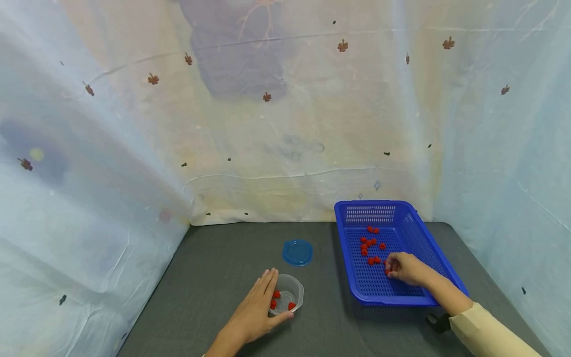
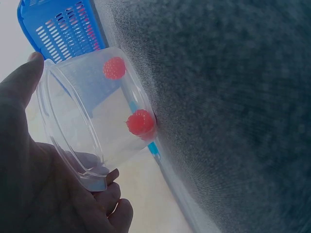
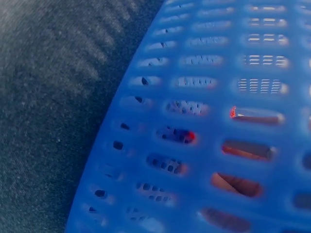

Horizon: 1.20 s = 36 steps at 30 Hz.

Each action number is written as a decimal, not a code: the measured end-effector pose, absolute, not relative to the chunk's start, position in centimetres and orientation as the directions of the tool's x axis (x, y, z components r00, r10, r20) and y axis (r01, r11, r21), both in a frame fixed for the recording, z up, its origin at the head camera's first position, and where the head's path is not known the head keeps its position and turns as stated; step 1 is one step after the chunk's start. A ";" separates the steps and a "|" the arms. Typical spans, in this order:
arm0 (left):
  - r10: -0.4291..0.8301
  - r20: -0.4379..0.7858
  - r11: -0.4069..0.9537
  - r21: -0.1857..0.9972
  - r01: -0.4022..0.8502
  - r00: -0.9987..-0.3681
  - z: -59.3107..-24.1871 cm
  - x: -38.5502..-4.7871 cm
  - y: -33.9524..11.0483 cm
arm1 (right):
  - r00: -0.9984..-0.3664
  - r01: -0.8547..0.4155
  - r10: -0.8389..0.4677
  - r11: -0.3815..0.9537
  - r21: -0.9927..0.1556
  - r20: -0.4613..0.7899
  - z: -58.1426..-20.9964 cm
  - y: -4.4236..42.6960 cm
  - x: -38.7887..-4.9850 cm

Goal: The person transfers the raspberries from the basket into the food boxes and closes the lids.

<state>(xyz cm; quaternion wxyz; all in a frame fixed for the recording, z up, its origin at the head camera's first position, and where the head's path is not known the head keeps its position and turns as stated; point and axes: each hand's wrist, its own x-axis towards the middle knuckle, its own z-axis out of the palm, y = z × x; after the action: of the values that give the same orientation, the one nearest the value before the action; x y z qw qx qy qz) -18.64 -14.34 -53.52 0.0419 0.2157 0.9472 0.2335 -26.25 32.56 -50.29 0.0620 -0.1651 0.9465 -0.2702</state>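
Observation:
My left hand (image 1: 253, 310) lies at the near left side of a small clear plastic container (image 1: 296, 287), holding it between thumb and fingers. Several red raspberries (image 1: 292, 306) lie inside; two raspberries (image 2: 141, 122) show through its wall in the left wrist view. Over on the right, my right hand (image 1: 408, 268) reaches down into a blue plastic basket (image 1: 372, 300). Its thumb and fingertips pinch a raspberry (image 1: 387, 272) close to the basket floor. More raspberries (image 1: 368, 243) are scattered there. In the right wrist view the slotted basket wall (image 3: 194, 145) hides most of this hand.
A round blue lid (image 1: 297, 252) lies flat on the dark grey table (image 1: 214, 263), behind the container. Printed cloth (image 1: 285, 134) hangs behind the table and along both sides. A black strap (image 1: 438, 323) shows at the right wrist, below the basket's near edge.

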 end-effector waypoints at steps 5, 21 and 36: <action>0.429 0.021 0.799 0.458 0.390 -0.903 -53.6 -18.6 -14.3 | -0.943 -0.241 -0.327 0.806 -0.540 -0.068 -50.3 32.4 -26.0; 0.428 0.019 0.801 0.455 0.389 -0.904 -53.7 -18.7 -14.3 | -0.939 -0.277 -0.343 0.796 -0.538 -0.024 -50.3 32.7 -26.2; 0.426 0.021 0.802 0.453 0.389 -0.904 -53.9 -18.8 -14.4 | -0.938 -0.308 -0.343 0.768 -0.562 0.046 -50.0 32.3 -26.4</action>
<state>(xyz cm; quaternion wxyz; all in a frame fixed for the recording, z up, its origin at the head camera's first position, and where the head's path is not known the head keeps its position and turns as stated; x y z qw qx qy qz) -18.83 -14.40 -53.91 0.0407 0.2149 0.9484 0.2297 -26.38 32.34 -49.99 0.0296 -0.1731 0.9396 -0.2937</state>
